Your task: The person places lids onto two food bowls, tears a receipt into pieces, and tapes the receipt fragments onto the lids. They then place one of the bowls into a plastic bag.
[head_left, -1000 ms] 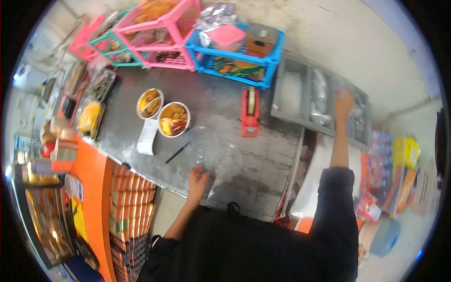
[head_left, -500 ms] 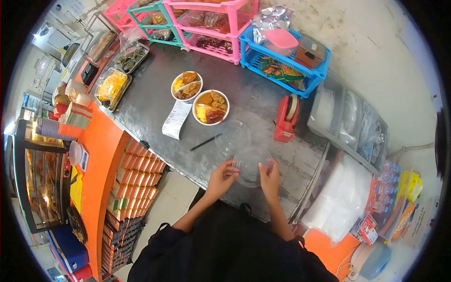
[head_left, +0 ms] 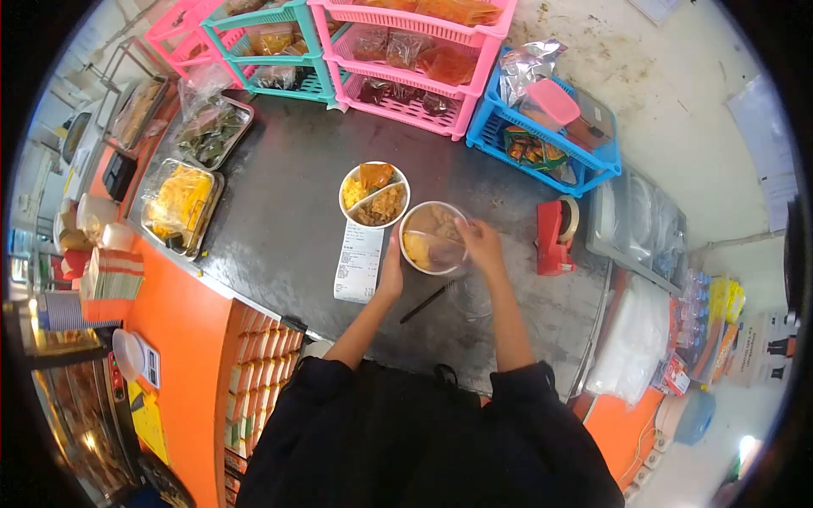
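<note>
A round white two-part food bowl (head_left: 430,271) stands between my hands, its food dulled under a clear plastic lid (head_left: 440,227). Against the bowl's left side rests my left hand (head_left: 391,269), fingers close together along the wall. My right hand (head_left: 481,245) grips the lid's rim on the right, fingers bent over the edge. Just up and left, an uncovered bowl (head_left: 362,217) holds yellow food, brown pieces and an orange piece. A printed receipt (head_left: 356,264) lies below it. Near my right wrist are a second clear lid (head_left: 470,299) and a black pen (head_left: 423,305).
A red tape dispenser (head_left: 555,241) stands on the dark counter to the right. Behind are pink racks (head_left: 406,72), a green rack (head_left: 284,61) and a blue basket (head_left: 542,161). Trays of yellow food (head_left: 180,199) and leaves (head_left: 207,131) stand left; a grey divided box (head_left: 631,224) is at right.
Both hands moved up the counter, bringing a clear lid from near my body onto the nearer bowl. The other lid stays on the counter. My view has shifted.
</note>
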Available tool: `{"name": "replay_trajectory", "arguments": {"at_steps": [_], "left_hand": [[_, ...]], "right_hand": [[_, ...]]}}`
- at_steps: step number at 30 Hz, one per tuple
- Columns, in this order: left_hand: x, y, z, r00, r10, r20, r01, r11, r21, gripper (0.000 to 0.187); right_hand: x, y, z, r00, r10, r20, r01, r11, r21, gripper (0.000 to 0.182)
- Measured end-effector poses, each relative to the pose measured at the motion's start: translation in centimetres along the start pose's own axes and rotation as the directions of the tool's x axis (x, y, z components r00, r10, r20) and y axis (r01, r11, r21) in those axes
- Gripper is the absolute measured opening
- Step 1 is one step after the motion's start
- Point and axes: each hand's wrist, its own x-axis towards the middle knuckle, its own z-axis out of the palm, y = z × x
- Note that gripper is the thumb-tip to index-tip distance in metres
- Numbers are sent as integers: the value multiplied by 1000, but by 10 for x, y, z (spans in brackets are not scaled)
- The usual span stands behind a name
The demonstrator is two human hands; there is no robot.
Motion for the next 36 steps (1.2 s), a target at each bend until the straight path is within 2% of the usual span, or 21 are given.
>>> {"name": "replay_trajectory", "arguments": {"at_steps": [2,4,6,7,8,10,11,12,14,16,18,19,20,24,26,29,30,32,33,35,36], "left_hand": [[0,1,-5,997,-54,47,54,999,3,61],[-3,12,0,990,-103,97,102,995,13,64],[-12,28,9,971,-239,-8,239,968,79,57],[-10,17,6,986,-160,-46,159,987,-19,48],[-5,12,3,984,-175,-45,174,984,-22,48],[8,3,-4,999,-33,-41,47,910,412,34],[10,19,11,991,82,-101,-20,864,504,18],[14,26,17,992,73,-105,-10,866,500,18],[22,32,23,992,110,-63,-28,681,732,11],[24,32,37,991,95,-91,3,677,736,6],[22,30,53,956,235,-177,53,455,889,6],[22,26,57,923,350,-157,0,410,912,6],[23,21,56,926,345,-154,1,405,914,6],[28,16,44,902,410,-133,-92,486,869,14],[29,19,45,908,361,-213,-48,594,803,18],[32,17,45,904,338,-263,-20,646,763,21],[33,15,43,904,339,-261,-20,643,766,21],[38,9,39,929,163,-332,83,782,617,24],[40,5,37,929,161,-333,86,781,619,24],[44,1,35,934,-8,-356,163,898,408,27],[46,0,33,934,-11,-357,167,897,409,27]], "right_hand": [[-34,-12,6,969,-190,-160,156,966,-206,54],[-53,-27,17,928,-247,-277,158,939,-306,51],[-63,-36,22,877,-308,-370,149,904,-400,48],[-65,-39,22,870,-290,-399,125,912,-390,47],[-68,-40,22,862,-272,-427,101,919,-381,46],[-71,-39,18,859,-281,-428,92,907,-410,41],[-71,-39,15,853,-303,-424,101,894,-436,37],[-71,-39,14,857,-298,-421,94,893,-441,37],[-75,-40,17,873,-211,-440,51,936,-348,37],[-75,-40,18,884,-176,-432,27,944,-329,40],[-76,-41,18,893,-143,-427,6,952,-306,43],[-76,-42,18,900,-120,-420,-35,939,-343,41],[-76,-41,16,905,-95,-415,-77,922,-379,39],[-56,-11,5,900,-166,-404,2,927,-375,34],[-45,-10,1,848,-373,-377,294,922,-250,29],[-28,-16,2,808,-455,-374,420,890,-177,29],[-26,-19,0,809,-453,-375,419,891,-172,29],[-22,-30,-10,957,-232,-171,188,952,-243,32],[-17,-27,-11,958,-230,-170,186,953,-241,32],[-4,-17,-9,990,-125,-69,109,975,-195,38],[1,-12,-7,990,-121,-69,106,975,-194,38]]}}
